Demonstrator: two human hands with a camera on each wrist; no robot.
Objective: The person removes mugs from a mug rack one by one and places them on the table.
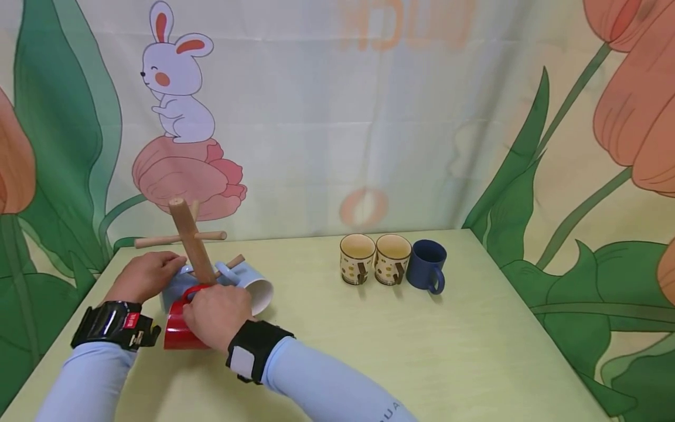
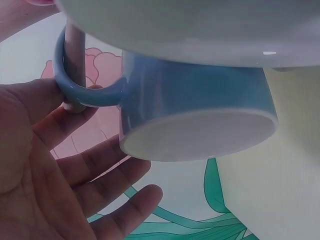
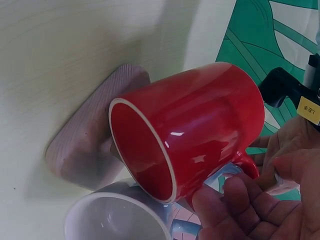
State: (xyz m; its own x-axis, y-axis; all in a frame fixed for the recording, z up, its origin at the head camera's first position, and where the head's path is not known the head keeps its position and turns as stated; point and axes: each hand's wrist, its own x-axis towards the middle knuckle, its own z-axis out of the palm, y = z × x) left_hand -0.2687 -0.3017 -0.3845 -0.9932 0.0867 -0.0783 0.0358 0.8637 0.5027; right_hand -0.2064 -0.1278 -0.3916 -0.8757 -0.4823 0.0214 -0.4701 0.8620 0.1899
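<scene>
A wooden mug tree stands at the left of the table, its base showing in the right wrist view. My left hand is at one of its lower pegs, thumb and forefinger pinching around the peg tip beside a light blue mug's handle; the other fingers are spread loosely. That light blue mug hangs by its handle on the peg. My right hand grips a red mug near its handle, which lies by a peg. Another light blue mug hangs behind, white inside.
Two cream patterned mugs and a dark blue mug stand upright in a row at the back right of the table. Upper pegs of the tree stick out above the hands. A printed cloth hangs behind.
</scene>
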